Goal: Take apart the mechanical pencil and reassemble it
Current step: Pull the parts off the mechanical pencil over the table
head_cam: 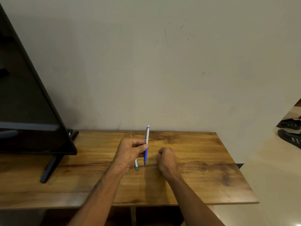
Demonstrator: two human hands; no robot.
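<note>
My left hand [130,151] grips a mechanical pencil [146,141] and holds it nearly upright, tip down, touching or just above the wooden table [203,168]. The pencil has a silver upper barrel, a blue grip and clip, and a white cap at the top. Thumb and fingers pinch it at mid-barrel. My right hand [167,159] rests on the table just right of the pencil tip, fingers curled into a loose fist; whether it holds anything is hidden. A small pale green stick-like piece [136,164] lies on the table under my left hand.
A black monitor [27,101] on a stand [48,170] fills the left side of the table. A plain wall rises behind the table. The table's right edge drops to a pale floor, where dark shoes [290,132] lie at far right.
</note>
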